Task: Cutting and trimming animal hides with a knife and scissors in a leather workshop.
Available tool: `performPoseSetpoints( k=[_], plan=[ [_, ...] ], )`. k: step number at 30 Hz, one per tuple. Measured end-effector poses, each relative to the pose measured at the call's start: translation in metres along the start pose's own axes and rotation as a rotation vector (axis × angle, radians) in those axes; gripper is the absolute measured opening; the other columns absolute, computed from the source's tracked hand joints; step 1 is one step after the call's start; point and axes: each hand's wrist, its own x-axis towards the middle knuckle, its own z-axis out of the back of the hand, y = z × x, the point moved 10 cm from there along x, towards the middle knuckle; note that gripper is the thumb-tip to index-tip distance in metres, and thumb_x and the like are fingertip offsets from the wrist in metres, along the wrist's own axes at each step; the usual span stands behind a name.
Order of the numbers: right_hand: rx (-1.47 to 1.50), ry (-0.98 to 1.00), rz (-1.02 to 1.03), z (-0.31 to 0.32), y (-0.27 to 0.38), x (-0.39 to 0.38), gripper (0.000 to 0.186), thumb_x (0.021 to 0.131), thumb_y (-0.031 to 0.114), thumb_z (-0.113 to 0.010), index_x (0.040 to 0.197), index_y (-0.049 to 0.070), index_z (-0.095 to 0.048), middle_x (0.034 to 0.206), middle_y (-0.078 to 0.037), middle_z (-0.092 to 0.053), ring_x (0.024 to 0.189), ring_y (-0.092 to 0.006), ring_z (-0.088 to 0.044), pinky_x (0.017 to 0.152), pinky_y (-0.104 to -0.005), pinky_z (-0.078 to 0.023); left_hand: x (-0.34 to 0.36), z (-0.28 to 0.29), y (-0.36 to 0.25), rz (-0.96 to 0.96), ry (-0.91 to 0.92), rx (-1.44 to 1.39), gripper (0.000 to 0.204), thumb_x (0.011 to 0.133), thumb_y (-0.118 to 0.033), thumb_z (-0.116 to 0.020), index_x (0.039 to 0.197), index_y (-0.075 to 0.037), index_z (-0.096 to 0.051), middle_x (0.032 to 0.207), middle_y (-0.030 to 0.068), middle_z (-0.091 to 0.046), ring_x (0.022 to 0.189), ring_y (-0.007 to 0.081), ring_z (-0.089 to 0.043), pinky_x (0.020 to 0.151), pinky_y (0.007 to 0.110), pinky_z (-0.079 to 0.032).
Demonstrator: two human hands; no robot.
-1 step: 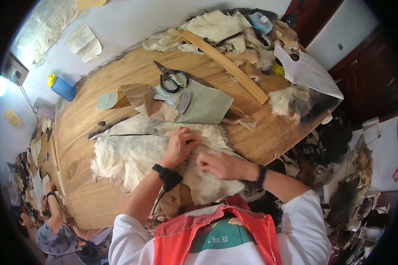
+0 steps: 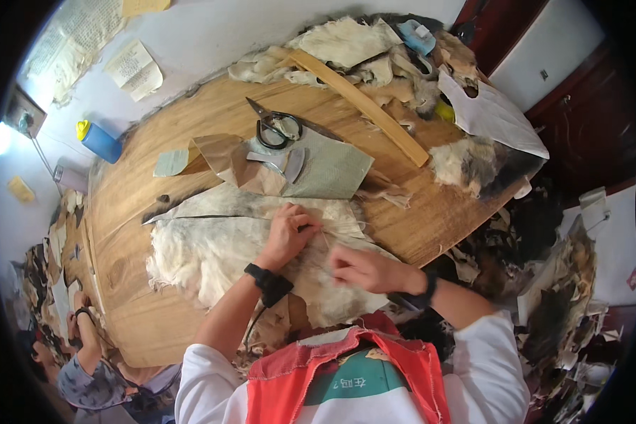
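Note:
A cream and grey fur pelt (image 2: pixel 208 244) lies across the near part of the wooden table, with a long slit or seam between it and a narrower pale strip (image 2: pixel 244 203). My left hand (image 2: pixel 287 234) is closed at this seam, pinching the pelt between thumb and fingers. To its right, slightly nearer me, my right hand (image 2: pixel 362 268) is raised over the pelt with its fingers curled together. A thin pale thread (image 2: pixel 325 239) runs between the two hands. Any needle is too small to make out.
Black-handled scissors (image 2: pixel 278 129), a curved metal blade (image 2: pixel 290 166) and brown paper (image 2: pixel 226 161) lie beyond the pelt. A wooden ruler-like strip (image 2: pixel 360 102) rests beside piled fur scraps (image 2: pixel 350 41). A blue bottle (image 2: pixel 101 143) stands far left. Another person's arm (image 2: pixel 86 332) shows lower left.
My right hand has moved a little to the right and toward me, away from my left hand. The left hand keeps its place on the pelt.

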Motion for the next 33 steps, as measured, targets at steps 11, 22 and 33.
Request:
performPoseSetpoints(
  k=[11,22,33],
  plan=[
    [-0.949,-1.07,-0.355,0.131,-0.017,-0.139,0.018,0.096,0.024,-0.058,0.099,0.007,-0.054,0.064,-0.018,-0.06,0.065,-0.04,-0.063,0.056,-0.048,-0.047,0.003,0.003,-0.006,0.033,0.021,0.05,0.012,0.074,-0.01,-0.076,0.086,-0.007,-0.072,0.089,0.0075,-0.063,0.093,0.0296,-0.056,0.085,0.04,-0.044],
    [-0.944,-0.52,0.12,0.049,-0.016,0.011,0.02,0.087,0.026,-0.068,0.079,0.01,-0.061,0.068,-0.014,-0.065,0.066,-0.0335,-0.067,0.061,-0.0462,-0.049,0.004,0.0,-0.009,0.003,0.015,0.038,0.013,0.075,-0.01,-0.077,0.087,-0.007,-0.073,0.087,0.0067,-0.062,0.09,0.028,-0.055,0.082,0.038,-0.044],
    [-0.247,-0.043,0.071,-0.032,0.019,-0.022,0.016,0.086,0.02,-0.061,0.082,0.005,-0.065,0.069,-0.017,-0.063,0.067,-0.0353,-0.065,0.06,-0.0416,-0.048,0.004,0.003,-0.015,-0.011,0.007,0.138,0.011,0.077,-0.011,-0.076,0.086,-0.007,-0.072,0.091,0.0079,-0.063,0.093,0.0289,-0.055,0.084,0.039,-0.045]
  ],
)
